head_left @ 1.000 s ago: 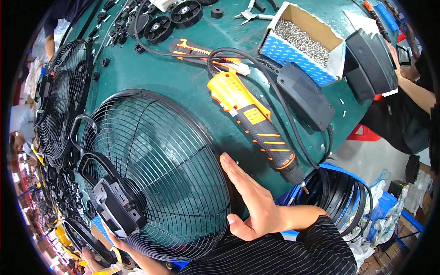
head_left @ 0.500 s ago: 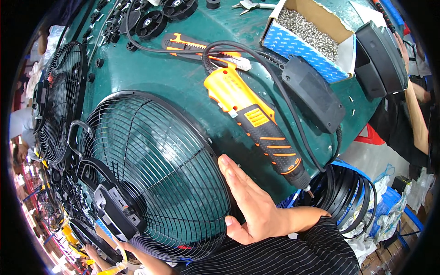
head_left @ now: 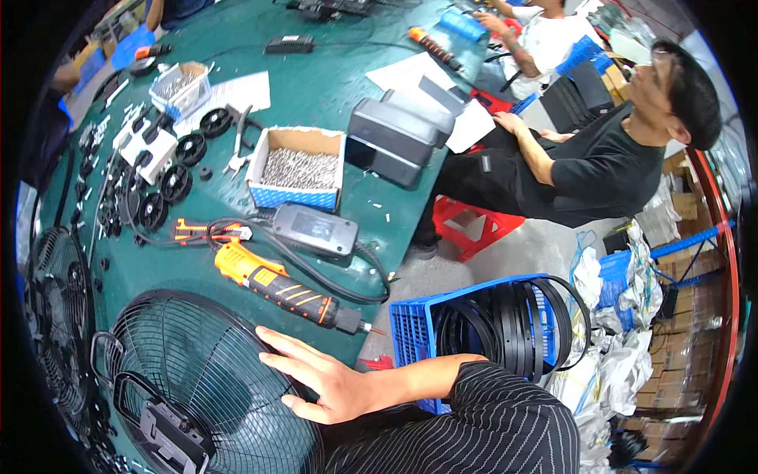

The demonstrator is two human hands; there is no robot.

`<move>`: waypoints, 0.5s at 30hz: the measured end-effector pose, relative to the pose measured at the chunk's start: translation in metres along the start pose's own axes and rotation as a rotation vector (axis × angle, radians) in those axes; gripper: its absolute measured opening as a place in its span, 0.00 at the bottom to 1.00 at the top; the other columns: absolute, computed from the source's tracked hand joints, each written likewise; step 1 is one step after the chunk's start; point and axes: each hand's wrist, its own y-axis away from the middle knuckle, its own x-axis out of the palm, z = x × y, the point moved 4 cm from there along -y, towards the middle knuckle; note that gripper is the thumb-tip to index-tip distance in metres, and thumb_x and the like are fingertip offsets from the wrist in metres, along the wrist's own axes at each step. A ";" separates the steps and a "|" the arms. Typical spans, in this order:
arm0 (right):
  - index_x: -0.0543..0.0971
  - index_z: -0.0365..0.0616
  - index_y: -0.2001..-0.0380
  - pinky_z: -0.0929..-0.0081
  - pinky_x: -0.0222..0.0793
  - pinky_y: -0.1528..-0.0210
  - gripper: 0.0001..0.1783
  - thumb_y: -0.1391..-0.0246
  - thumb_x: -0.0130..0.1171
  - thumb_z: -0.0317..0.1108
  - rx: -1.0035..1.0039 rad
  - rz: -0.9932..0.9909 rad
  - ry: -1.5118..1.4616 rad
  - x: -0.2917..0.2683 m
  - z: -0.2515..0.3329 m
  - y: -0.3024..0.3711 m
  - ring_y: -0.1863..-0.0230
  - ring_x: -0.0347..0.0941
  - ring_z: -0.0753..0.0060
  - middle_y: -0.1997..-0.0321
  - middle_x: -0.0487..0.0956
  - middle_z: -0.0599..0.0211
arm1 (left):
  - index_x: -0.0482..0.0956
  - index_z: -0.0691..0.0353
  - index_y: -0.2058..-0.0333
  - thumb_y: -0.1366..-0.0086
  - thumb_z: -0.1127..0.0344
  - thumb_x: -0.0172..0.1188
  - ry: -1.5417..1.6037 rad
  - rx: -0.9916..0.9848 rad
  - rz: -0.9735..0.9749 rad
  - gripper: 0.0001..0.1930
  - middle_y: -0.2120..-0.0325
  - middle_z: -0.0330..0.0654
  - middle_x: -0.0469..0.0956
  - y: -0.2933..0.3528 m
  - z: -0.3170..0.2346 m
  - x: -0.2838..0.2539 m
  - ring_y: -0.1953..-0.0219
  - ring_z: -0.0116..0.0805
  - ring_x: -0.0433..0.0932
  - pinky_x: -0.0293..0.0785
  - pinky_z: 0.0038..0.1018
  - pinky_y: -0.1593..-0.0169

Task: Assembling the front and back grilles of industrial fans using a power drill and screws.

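My right hand (head_left: 330, 385) is open, its fingers spread and stretched out, with the fingertips at the rim of a round black wire fan guard (head_left: 225, 317). The guard lies on the green table, and a black housing (head_left: 170, 434) with a curved handle sits at its middle. Just beyond my fingers lies an orange and black electric screwdriver (head_left: 288, 294), its bit toward the table edge. Its cable runs to a black power adapter (head_left: 316, 231). My left hand is out of view.
A cardboard box of small screws (head_left: 300, 170) stands past the adapter, beside stacked black housings (head_left: 395, 138). More fan guards (head_left: 61, 304) stand at left. Off the table's right edge are a blue crate (head_left: 414, 332) of black rings, a red stool (head_left: 474, 229) and a seated co-worker (head_left: 592, 174).
The view has swung up and to the right, bringing the co-worker and crate into fuller view. My right hand stays at the guard's rim, its fingers more spread. My left hand has left the picture.
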 end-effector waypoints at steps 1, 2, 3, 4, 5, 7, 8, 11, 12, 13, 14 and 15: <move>0.61 0.30 0.36 0.54 0.49 0.27 0.36 0.48 0.58 0.27 0.032 0.043 0.043 -0.002 0.000 -0.001 0.26 0.50 0.39 0.27 0.54 0.36 | 0.79 0.64 0.51 0.33 0.55 0.54 -0.019 0.020 -0.007 0.20 0.57 0.58 0.79 -0.001 0.002 -0.004 0.53 0.49 0.79 0.74 0.38 0.48; 0.64 0.31 0.37 0.53 0.52 0.28 0.34 0.48 0.60 0.27 -0.038 0.004 0.115 -0.011 0.003 -0.003 0.27 0.53 0.39 0.28 0.56 0.37 | 0.79 0.64 0.51 0.33 0.55 0.55 -0.040 0.040 -0.013 0.19 0.57 0.58 0.79 -0.003 0.004 -0.008 0.53 0.49 0.79 0.74 0.38 0.48; 0.66 0.31 0.39 0.52 0.54 0.29 0.33 0.48 0.61 0.28 -0.112 -0.055 0.185 -0.021 0.006 -0.005 0.28 0.56 0.39 0.30 0.59 0.37 | 0.80 0.63 0.52 0.33 0.55 0.55 -0.052 0.059 -0.017 0.19 0.58 0.58 0.79 -0.004 0.005 -0.011 0.53 0.49 0.79 0.74 0.38 0.49; 0.67 0.32 0.40 0.53 0.58 0.31 0.33 0.50 0.64 0.29 -0.076 -0.107 0.389 -0.032 0.004 -0.009 0.32 0.61 0.39 0.34 0.64 0.40 | 0.80 0.63 0.52 0.33 0.55 0.55 -0.070 0.096 -0.020 0.19 0.58 0.58 0.80 -0.007 0.006 -0.015 0.54 0.49 0.79 0.75 0.39 0.49; 0.69 0.31 0.43 0.53 0.64 0.36 0.33 0.53 0.67 0.32 -0.046 -0.166 0.565 -0.042 0.001 -0.015 0.38 0.66 0.41 0.38 0.67 0.41 | 0.80 0.63 0.52 0.33 0.55 0.55 -0.083 0.123 -0.021 0.19 0.59 0.58 0.80 -0.009 0.007 -0.017 0.54 0.49 0.79 0.75 0.39 0.49; 0.70 0.30 0.47 0.56 0.68 0.43 0.33 0.56 0.69 0.33 -0.012 -0.141 0.765 -0.060 -0.005 -0.025 0.45 0.69 0.44 0.45 0.70 0.43 | 0.81 0.63 0.53 0.33 0.55 0.56 -0.100 0.185 -0.031 0.19 0.59 0.59 0.80 -0.015 0.008 -0.021 0.55 0.50 0.80 0.75 0.39 0.50; 0.70 0.29 0.48 0.56 0.69 0.45 0.33 0.56 0.70 0.34 0.026 -0.110 0.762 -0.062 -0.008 -0.030 0.48 0.69 0.45 0.47 0.71 0.45 | 0.82 0.63 0.54 0.33 0.54 0.56 -0.107 0.211 -0.032 0.19 0.60 0.59 0.81 -0.018 0.009 -0.023 0.55 0.50 0.80 0.75 0.39 0.50; 0.71 0.29 0.50 0.57 0.69 0.49 0.32 0.57 0.70 0.35 0.113 -0.034 0.807 -0.061 -0.015 -0.041 0.52 0.69 0.50 0.54 0.71 0.51 | 0.82 0.63 0.55 0.34 0.56 0.56 -0.255 0.293 0.070 0.18 0.61 0.58 0.81 -0.023 0.017 -0.026 0.56 0.51 0.80 0.76 0.39 0.51; 0.72 0.29 0.50 0.59 0.69 0.50 0.32 0.57 0.70 0.35 0.138 0.030 0.880 -0.058 -0.018 -0.045 0.52 0.69 0.51 0.54 0.71 0.52 | 0.82 0.64 0.55 0.35 0.57 0.56 -0.408 0.340 0.162 0.17 0.62 0.58 0.81 -0.022 0.021 -0.025 0.58 0.51 0.80 0.76 0.40 0.52; 0.72 0.30 0.51 0.60 0.70 0.50 0.31 0.57 0.70 0.36 0.183 0.098 0.969 -0.054 -0.021 -0.047 0.52 0.69 0.52 0.55 0.71 0.53 | 0.82 0.64 0.56 0.36 0.59 0.56 -0.565 0.381 0.255 0.17 0.63 0.57 0.81 -0.021 0.027 -0.025 0.59 0.52 0.80 0.77 0.40 0.54; 0.74 0.30 0.53 0.63 0.71 0.53 0.30 0.57 0.70 0.36 0.166 0.120 1.027 -0.050 -0.022 -0.050 0.52 0.69 0.54 0.55 0.71 0.53 | 0.82 0.65 0.56 0.37 0.60 0.56 -0.720 0.417 0.351 0.16 0.65 0.56 0.81 -0.018 0.035 -0.023 0.60 0.52 0.80 0.77 0.41 0.55; 0.74 0.30 0.53 0.63 0.71 0.53 0.30 0.57 0.70 0.36 0.134 0.121 1.003 -0.047 -0.023 -0.054 0.52 0.69 0.54 0.55 0.71 0.53 | 0.82 0.65 0.57 0.38 0.62 0.56 -0.868 0.454 0.451 0.16 0.66 0.56 0.81 -0.015 0.043 -0.020 0.61 0.53 0.80 0.77 0.41 0.56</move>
